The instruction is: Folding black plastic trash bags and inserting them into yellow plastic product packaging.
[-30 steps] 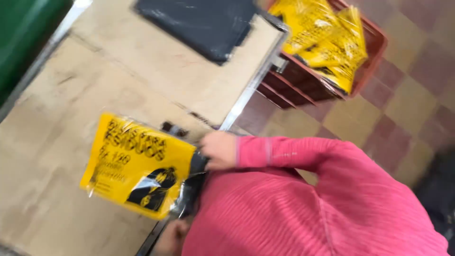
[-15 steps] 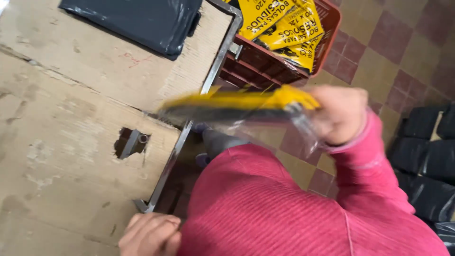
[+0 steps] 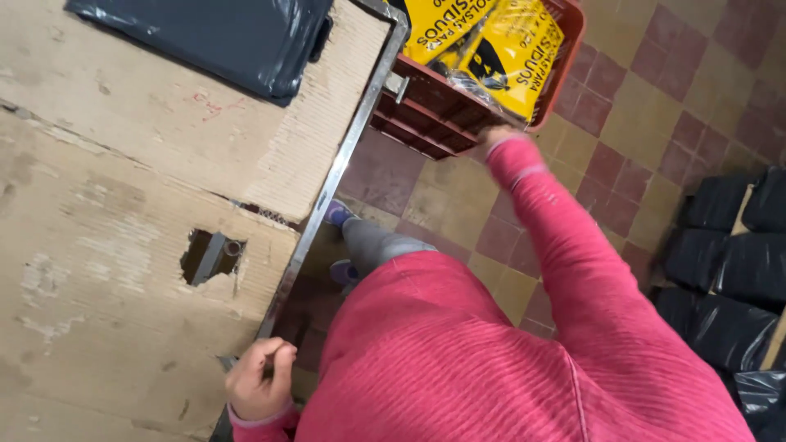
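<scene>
Now the right hand (image 3: 497,135) reaches the red crate (image 3: 565,49) rim, at the yellow packs (image 3: 512,57) — grip hidden. Curled left hand (image 3: 258,385) holds the table's metal edge (image 3: 344,160) — open floor between.

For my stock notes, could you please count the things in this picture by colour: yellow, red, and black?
Yellow printed packets in the crate, the right hand at them: 2 that I can tell apart
Red plastic crate: 1
Black bag stack on the cardboard-covered table, whose edge the left hand holds: 1
Black bundles on the floor: about 4, edges unclear
Total: about 8
</scene>
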